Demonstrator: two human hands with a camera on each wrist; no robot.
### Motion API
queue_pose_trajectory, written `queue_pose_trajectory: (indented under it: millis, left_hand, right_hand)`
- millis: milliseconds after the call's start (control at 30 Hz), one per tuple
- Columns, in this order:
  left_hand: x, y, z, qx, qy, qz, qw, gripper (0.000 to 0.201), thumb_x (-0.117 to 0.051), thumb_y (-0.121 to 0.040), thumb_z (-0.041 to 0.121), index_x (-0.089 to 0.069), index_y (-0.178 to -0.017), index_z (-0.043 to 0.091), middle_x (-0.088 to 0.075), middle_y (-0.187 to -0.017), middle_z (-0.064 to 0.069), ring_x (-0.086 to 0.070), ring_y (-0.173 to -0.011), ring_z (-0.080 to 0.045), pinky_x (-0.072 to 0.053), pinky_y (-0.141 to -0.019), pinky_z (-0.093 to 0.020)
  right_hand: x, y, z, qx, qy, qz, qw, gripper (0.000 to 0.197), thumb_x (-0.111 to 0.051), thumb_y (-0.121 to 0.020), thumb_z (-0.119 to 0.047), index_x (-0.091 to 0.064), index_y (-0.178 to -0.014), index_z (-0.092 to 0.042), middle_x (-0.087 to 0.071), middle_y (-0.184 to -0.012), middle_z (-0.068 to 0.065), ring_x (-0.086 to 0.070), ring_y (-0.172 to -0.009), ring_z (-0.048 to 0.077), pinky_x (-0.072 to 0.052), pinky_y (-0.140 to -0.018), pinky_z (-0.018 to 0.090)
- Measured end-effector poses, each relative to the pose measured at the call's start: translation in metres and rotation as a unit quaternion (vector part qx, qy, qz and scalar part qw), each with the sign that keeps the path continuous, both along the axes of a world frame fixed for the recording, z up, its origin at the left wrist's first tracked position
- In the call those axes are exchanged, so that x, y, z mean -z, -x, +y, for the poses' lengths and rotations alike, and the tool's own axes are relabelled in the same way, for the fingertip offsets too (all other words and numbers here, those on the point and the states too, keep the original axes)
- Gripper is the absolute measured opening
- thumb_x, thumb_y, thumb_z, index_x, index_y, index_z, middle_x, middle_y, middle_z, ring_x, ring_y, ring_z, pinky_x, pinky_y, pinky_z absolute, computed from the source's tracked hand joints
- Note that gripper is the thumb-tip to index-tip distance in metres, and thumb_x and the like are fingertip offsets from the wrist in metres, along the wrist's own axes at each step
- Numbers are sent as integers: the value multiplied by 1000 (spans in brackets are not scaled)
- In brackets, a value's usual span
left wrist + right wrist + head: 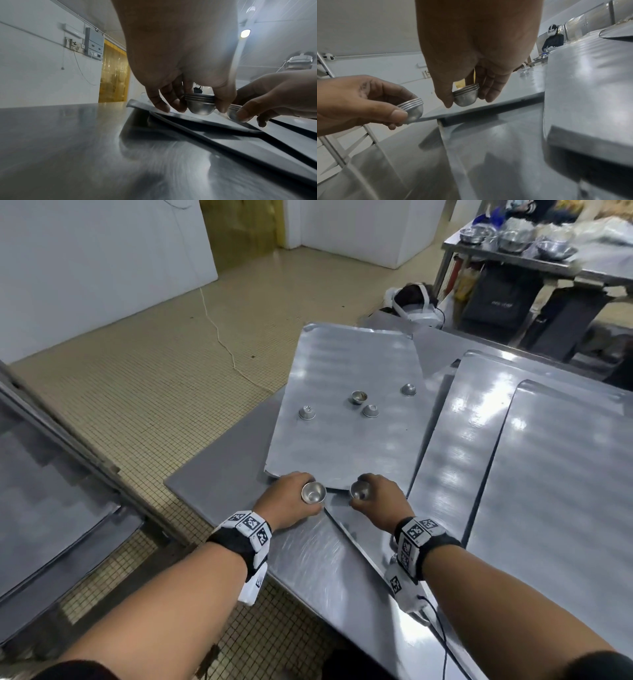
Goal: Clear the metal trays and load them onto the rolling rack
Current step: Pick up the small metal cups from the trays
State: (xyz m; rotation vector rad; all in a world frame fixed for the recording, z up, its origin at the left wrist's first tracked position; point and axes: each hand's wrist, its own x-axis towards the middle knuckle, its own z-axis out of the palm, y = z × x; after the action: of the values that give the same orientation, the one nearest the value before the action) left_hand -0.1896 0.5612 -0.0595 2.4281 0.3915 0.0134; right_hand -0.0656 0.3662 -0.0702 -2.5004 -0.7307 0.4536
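Note:
A flat metal tray (pixel 342 364) lies skewed on the steel table, its near edge by my hands. Several small metal cups (pixel 359 397) are scattered on it, some upside down. My left hand (pixel 291 498) grips a nested stack of cups (pixel 313 492) (pixel 199 104) just above the tray's near edge. My right hand (pixel 376 496) pinches a second nested stack (pixel 359 490) (pixel 465 97) beside it. In the left wrist view my left ring and little fingers (pixel 159 100) touch the tray rim (pixel 145 106).
Two more large trays (pixel 555 474) overlap on the table at the right. The rolling rack (pixel 51 467) with trays on it stands on the tiled floor at the left. A far table (pixel 520 258) holds metal bowls. Another person (pixel 553 37) works in the background.

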Motion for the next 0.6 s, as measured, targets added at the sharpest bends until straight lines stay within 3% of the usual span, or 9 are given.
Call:
queue_pose_trajectory:
  millis: [67, 200, 433, 600]
  left_hand:
    - [-5, -12, 3, 2, -9, -11, 1000, 37, -79, -74, 41, -66, -104, 21, -66, -102, 5, -62, -91, -15, -50, -79, -31]
    - [-10, -36, 10, 7, -36, 6, 999, 45, -78, -79, 39, -64, -117, 18, -64, -117, 2, -61, -104, -20, -49, -86, -32]
    - [6, -76, 31, 40, -57, 93, 993, 58, -77, -80, 37, -56, -131, 18, -58, -130, -3, -58, -116, -25, -46, -98, -35]
    - [14, -96, 41, 41, -55, 112, 991, 57, -76, -80, 33, -55, -132, 20, -57, -128, -3, -58, -114, -26, -47, -96, -36]
  right_hand:
    - [-3, -10, 1, 3, -3, -7, 1000, 44, -70, -82, -33, -63, -122, -18, -66, -117, 5, -61, -105, 26, -40, -77, 28]
    - [-2, -31, 6, -2, -13, -9, 1000, 41, -72, -83, -36, -64, -119, -17, -65, -113, 5, -61, -104, 26, -35, -75, 26]
    - [22, -67, 25, -18, 5, 17, 1000, 48, -70, -83, -38, -61, -125, -17, -66, -118, 6, -60, -109, 29, -42, -82, 30]
    - [42, -79, 39, -10, -4, 34, 999, 32, -58, -80, -42, -63, -106, -25, -66, -105, 0, -63, -97, 27, -45, -75, 29]
